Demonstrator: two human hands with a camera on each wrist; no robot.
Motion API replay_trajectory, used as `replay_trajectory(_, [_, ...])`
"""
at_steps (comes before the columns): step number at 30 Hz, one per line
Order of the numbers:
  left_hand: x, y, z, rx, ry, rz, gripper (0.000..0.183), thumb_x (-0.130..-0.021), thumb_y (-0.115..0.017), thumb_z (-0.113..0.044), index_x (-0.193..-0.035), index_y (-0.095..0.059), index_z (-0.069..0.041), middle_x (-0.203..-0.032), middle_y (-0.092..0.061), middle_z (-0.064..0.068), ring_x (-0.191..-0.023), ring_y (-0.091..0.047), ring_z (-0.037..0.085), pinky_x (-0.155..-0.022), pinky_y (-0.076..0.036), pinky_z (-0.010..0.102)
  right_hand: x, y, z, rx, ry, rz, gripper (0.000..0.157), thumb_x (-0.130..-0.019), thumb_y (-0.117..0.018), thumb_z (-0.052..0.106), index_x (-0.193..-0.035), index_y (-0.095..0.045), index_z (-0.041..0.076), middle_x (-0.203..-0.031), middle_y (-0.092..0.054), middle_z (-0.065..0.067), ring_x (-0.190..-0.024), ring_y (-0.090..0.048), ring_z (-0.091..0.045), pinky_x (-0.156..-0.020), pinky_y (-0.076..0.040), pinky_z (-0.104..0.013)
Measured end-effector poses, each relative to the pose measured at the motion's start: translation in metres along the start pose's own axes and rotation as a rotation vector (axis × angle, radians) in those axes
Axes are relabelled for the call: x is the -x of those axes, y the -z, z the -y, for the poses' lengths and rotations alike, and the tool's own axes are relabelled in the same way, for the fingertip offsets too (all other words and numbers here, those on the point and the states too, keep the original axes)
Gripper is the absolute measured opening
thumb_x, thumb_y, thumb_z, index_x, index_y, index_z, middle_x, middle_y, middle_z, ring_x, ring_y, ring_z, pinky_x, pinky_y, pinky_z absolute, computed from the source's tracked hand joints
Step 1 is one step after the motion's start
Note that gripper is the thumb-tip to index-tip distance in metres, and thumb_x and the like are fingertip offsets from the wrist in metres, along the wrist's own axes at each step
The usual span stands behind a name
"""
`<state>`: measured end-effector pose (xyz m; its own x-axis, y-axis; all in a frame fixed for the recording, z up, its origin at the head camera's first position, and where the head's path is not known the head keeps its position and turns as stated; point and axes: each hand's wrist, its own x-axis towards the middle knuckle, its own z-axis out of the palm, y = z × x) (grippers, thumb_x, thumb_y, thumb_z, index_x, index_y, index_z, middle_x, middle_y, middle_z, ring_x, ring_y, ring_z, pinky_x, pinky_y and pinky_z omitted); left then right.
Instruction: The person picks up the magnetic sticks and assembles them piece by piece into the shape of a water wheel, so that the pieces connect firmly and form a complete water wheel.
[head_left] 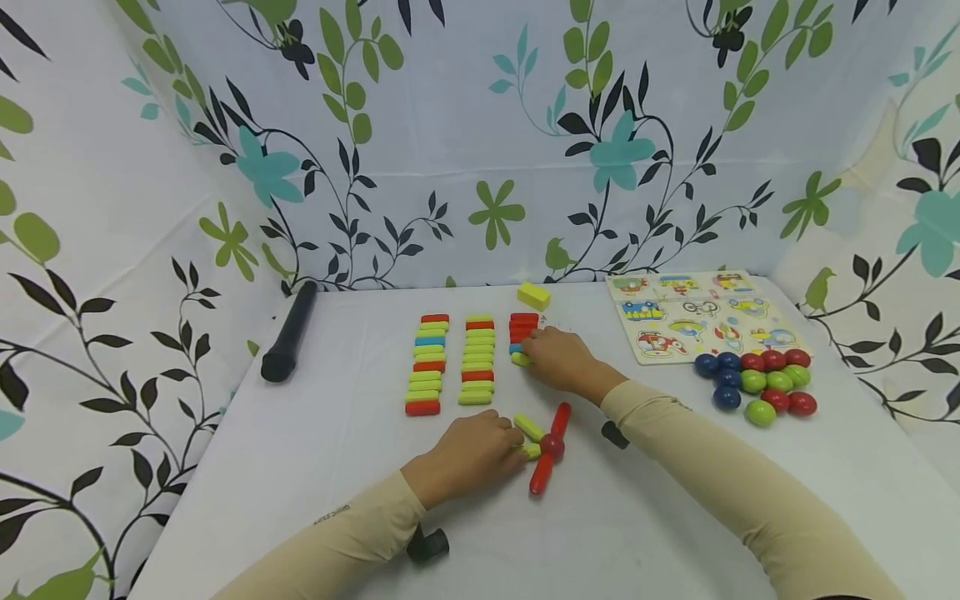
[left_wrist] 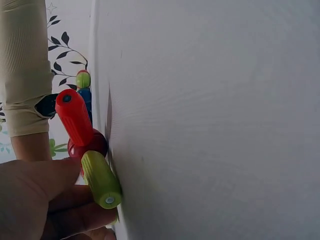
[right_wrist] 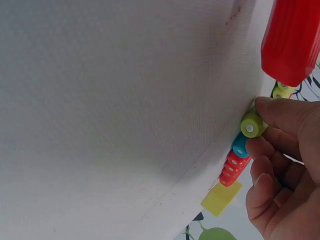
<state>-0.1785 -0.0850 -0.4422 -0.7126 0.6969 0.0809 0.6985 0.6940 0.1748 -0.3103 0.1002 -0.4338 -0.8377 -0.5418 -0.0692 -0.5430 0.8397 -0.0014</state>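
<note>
My left hand (head_left: 472,454) pinches a green stick (left_wrist: 101,180) joined to a dark red ball (head_left: 552,446). Two red sticks (head_left: 542,475) and another green stick (head_left: 529,427) also stick out from that ball. Farther back, my right hand (head_left: 562,362) holds a short green stick (right_wrist: 253,124) between thumb and fingers. This stick lies at the near end of the right-hand column, beside a blue stick (right_wrist: 240,145) and several red sticks (right_wrist: 232,167). The hand partly covers the column in the head view.
Two columns of coloured sticks (head_left: 429,377) (head_left: 477,358) lie left of centre. A black microphone (head_left: 288,337) is at the left, a yellow block (head_left: 534,296) at the back. On the right are a picture puzzle board (head_left: 701,321) and several coloured balls (head_left: 761,412).
</note>
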Motion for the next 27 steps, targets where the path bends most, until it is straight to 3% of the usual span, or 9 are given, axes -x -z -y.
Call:
replay_trajectory(7, [-0.013, 0.002, 0.004, -0.063, -0.008, -0.042, 0.025, -0.09, -0.079, -0.026, -0.114, -0.076, -0.018, -0.104, -0.071, -0.003, -0.089, -0.062, 0.011, -0.071, -0.051, 0.016, 0.001, 0.002, -0.001, -0.007, -0.01, 0.02, 0.02, -0.097, -0.07, 0.026, -0.111, -0.073, 0.012, -0.095, -0.066, -0.003, -0.087, -0.057, -0.021, -0.075, -0.056, -0.036])
replay_trajectory(14, [-0.026, -0.005, 0.007, -0.137, -0.047, 0.019, 0.043, -0.086, -0.083, -0.028, -0.127, -0.071, -0.02, -0.119, -0.071, -0.002, -0.104, -0.062, 0.015, -0.078, -0.053, 0.018, 0.01, 0.003, -0.006, -0.058, -0.005, -0.003, 0.018, -0.094, -0.072, 0.025, -0.108, -0.073, 0.015, -0.091, -0.063, -0.001, -0.084, -0.056, -0.02, -0.073, -0.055, -0.034])
replay_trajectory(18, [-0.027, -0.005, 0.006, -0.14, -0.038, 0.038, 0.039, -0.086, -0.084, -0.028, -0.122, -0.073, -0.022, -0.112, -0.071, -0.002, -0.101, -0.061, 0.014, -0.077, -0.053, 0.019, 0.024, 0.009, -0.014, -0.106, -0.003, -0.019, 0.021, -0.093, -0.072, 0.025, -0.112, -0.073, 0.015, -0.092, -0.063, -0.001, -0.085, -0.056, -0.019, -0.072, -0.054, -0.032])
replay_trajectory(23, [-0.027, -0.005, 0.005, -0.132, -0.049, 0.005, 0.024, -0.089, -0.08, -0.028, -0.112, -0.076, -0.022, -0.099, -0.071, -0.003, -0.089, -0.059, 0.011, -0.071, -0.051, 0.017, 0.053, 0.017, -0.029, -0.168, -0.014, -0.034, 0.024, -0.093, -0.074, 0.025, -0.114, -0.072, 0.015, -0.097, -0.067, 0.001, -0.089, -0.057, -0.018, -0.074, -0.054, -0.034])
replay_trajectory(27, [-0.026, -0.006, 0.006, -0.147, -0.065, -0.01, 0.023, -0.09, -0.08, -0.031, -0.111, -0.077, -0.022, -0.096, -0.071, -0.004, -0.084, -0.058, 0.01, -0.069, -0.05, 0.016, 0.076, 0.023, -0.042, -0.189, 0.002, -0.038, 0.025, -0.092, -0.076, 0.025, -0.115, -0.072, 0.015, -0.099, -0.068, 0.002, -0.09, -0.058, -0.018, -0.076, -0.055, -0.034])
